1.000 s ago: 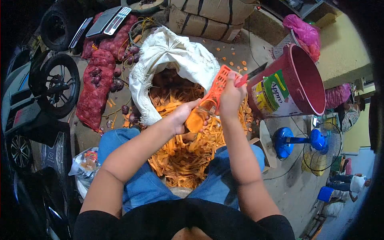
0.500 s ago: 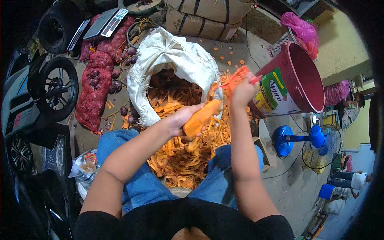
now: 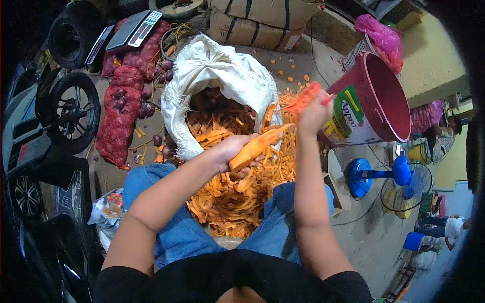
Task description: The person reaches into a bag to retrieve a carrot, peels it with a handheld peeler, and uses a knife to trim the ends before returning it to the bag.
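My left hand (image 3: 237, 154) is wrapped round a peeled orange carrot (image 3: 257, 147), whose narrow tip points up and to the right. In my right hand (image 3: 316, 113) is a red-orange peeler (image 3: 309, 97), smeared by motion, just beyond the carrot's tip. Below both hands a heap of carrot peelings (image 3: 235, 202) lies between my knees. Ahead, the white woven sack (image 3: 227, 65) gapes open towards me, with more peelings and dark roundish things inside.
A tilted dark-red bucket (image 3: 376, 96) stands right of my right hand. Beyond it is a blue fan (image 3: 401, 171). Red net bags of onions (image 3: 121, 113), a scale (image 3: 129, 30) and a motorcycle (image 3: 70, 116) are at left. Cardboard boxes (image 3: 252, 30) sit behind the sack. People are far right.
My right hand has shifted slightly right and down with the peeler. The carrot has turned a little in my left hand, and its narrow tip now shows.
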The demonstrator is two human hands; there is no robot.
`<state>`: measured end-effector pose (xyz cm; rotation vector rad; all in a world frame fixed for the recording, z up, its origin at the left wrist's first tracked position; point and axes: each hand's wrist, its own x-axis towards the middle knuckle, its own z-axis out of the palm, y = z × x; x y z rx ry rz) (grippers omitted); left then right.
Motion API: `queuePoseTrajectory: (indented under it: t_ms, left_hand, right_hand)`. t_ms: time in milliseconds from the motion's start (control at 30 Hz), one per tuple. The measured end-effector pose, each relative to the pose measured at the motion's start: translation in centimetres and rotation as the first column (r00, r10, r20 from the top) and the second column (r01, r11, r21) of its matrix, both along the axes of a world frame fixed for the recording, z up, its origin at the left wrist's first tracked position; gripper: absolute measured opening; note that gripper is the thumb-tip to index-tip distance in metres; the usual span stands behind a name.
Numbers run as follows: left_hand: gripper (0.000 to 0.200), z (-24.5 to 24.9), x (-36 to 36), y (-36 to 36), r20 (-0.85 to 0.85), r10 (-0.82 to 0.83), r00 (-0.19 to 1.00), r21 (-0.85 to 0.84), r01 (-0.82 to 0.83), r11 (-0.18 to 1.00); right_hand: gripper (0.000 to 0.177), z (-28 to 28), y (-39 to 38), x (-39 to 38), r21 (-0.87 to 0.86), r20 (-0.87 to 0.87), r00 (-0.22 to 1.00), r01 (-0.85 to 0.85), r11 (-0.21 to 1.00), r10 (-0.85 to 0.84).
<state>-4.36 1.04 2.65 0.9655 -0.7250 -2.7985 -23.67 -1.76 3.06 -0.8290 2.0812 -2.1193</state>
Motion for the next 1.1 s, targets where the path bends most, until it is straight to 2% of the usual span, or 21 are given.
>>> queuePoseTrajectory:
  t_ms: [67, 133, 167, 233, 267, 333, 367, 400, 433, 467, 533, 567, 667, 733, 767, 800, 833, 867, 933, 967, 1100]
  left_hand:
    - [0.033, 0.3, 0.0, 0.0, -0.115, -0.007, 0.993, 0.022, 0.009, 1.000]
    - [0.033, -0.7, 0.1, -0.6, -0.081, 0.069, 0.994, 0.049, -0.066, 0.997]
    - [0.033, -1.1, 0.2, -0.8, -0.043, 0.148, 0.988, 0.074, -0.144, 0.987]
    - [0.032, -0.2, -0.2, -0.7, -0.010, 0.187, 0.982, 0.002, -0.187, 0.982]
    - [0.031, 0.3, -0.3, -0.7, 0.024, 0.223, 0.975, -0.073, -0.221, 0.973]
    - [0.032, 0.4, 0.0, -0.5, -0.023, 0.196, 0.980, -0.068, -0.198, 0.978]
    - [0.035, 0.2, 0.1, -0.5, -0.039, 0.122, 0.992, -0.029, -0.123, 0.992]
    - [0.037, 0.2, 0.2, -0.5, -0.056, 0.046, 0.997, 0.006, -0.046, 0.999]
    - [0.040, 0.7, 0.1, -0.9, -0.054, 0.068, 0.996, 0.012, -0.067, 0.998]
    - [0.040, 0.7, -0.1, -1.0, -0.051, 0.065, 0.997, 0.012, -0.064, 0.998]
    - [0.039, 0.5, -0.4, -1.2, -0.135, 0.045, 0.990, 0.062, -0.036, 0.997]
    - [0.039, 0.7, -0.5, -1.1, -0.131, 0.045, 0.990, 0.072, -0.036, 0.997]
    - [0.040, 0.6, -0.2, -0.9, -0.220, 0.014, 0.975, 0.066, 0.000, 0.998]
    - [0.044, 0.9, 0.4, -0.4, -0.182, -0.035, 0.983, 0.021, 0.040, 0.999]
    - [0.045, 0.9, 0.7, -0.4, -0.192, -0.005, 0.981, 0.069, 0.019, 0.997]
    - [0.047, 0.9, 0.8, -0.4, -0.204, 0.023, 0.979, 0.116, 0.001, 0.993]
    - [0.051, 1.4, 0.7, -0.6, -0.083, 0.100, 0.991, 0.162, -0.086, 0.983]
    - [0.037, -0.1, 1.0, -1.5, -0.209, 0.110, 0.972, 0.198, -0.068, 0.978]
    - [0.033, -1.2, 0.9, -1.9, -0.095, 0.197, 0.976, 0.180, -0.178, 0.967]
    - [0.033, -1.2, 0.8, -1.7, -0.095, 0.198, 0.975, 0.180, -0.179, 0.967]
    - [0.030, -1.3, 0.4, -1.4, -0.066, 0.292, 0.954, 0.107, -0.284, 0.953]
  right_hand:
    - [0.019, -0.9, -0.1, -1.7, -0.011, 0.024, 0.997, 0.079, 0.997, -0.079]
    - [0.018, 0.9, 0.4, 0.1, -0.002, 0.120, 0.993, -0.003, 1.000, 0.004]
    - [0.018, 2.9, 1.1, 3.2, -0.108, 0.190, 0.970, -0.130, 0.986, 0.149]
    - [0.018, 2.1, 2.1, 6.8, 0.001, 0.055, 0.956, -0.289, 0.957, 0.289]
    - [0.018, 0.1, 2.4, 7.4, 0.097, -0.098, 0.919, -0.374, 0.922, 0.383]
    - [0.019, 0.9, 2.2, 7.2, 0.125, -0.194, 0.939, -0.264, 0.956, 0.285]
    - [0.019, 1.2, 1.9, 6.1, 0.126, -0.194, 0.938, -0.268, 0.955, 0.288]
    - [0.020, 1.5, 1.4, 4.5, 0.081, -0.038, 0.972, -0.227, 0.971, 0.230]
    - [0.020, 1.6, 1.1, 3.4, 0.046, 0.122, 0.978, -0.175, 0.984, 0.168]
    - [0.020, 1.5, 0.9, 3.1, 0.046, 0.124, 0.978, -0.172, 0.984, 0.165]
    - [0.021, 1.0, 0.6, 2.4, 0.101, -0.015, 0.999, -0.040, 0.994, 0.042]
    - [0.021, 0.8, 0.5, 2.2, 0.100, -0.013, 0.999, -0.040, 0.994, 0.042]
    - [0.021, -0.7, -0.1, -0.6, 0.001, -0.116, 0.992, 0.045, 0.999, -0.045]
    - [0.023, -1.4, -0.2, -4.9, 0.071, 0.221, 0.943, 0.239, 0.968, -0.249]
    - [0.023, -1.6, -0.1, -5.2, 0.072, 0.224, 0.942, 0.240, 0.968, -0.250]
    - [0.023, -0.3, 0.5, -4.6, 0.028, 0.241, 0.952, 0.185, 0.982, -0.187]
    - [0.023, 0.6, 0.8, -4.2, -0.019, 0.252, 0.960, 0.131, 0.991, -0.122]
    - [0.023, 0.9, 0.8, -3.3, -0.022, 0.248, 0.961, 0.131, 0.991, -0.122]
    - [0.022, 0.9, 0.6, -0.6, -0.080, 0.136, 0.989, -0.040, 0.996, 0.051]
    - [0.022, 1.0, 0.5, 0.7, -0.080, 0.135, 0.989, -0.041, 0.996, 0.052]
    - [0.021, 0.4, 0.5, 4.3, -0.002, 0.298, 0.932, -0.213, 0.977, 0.204]
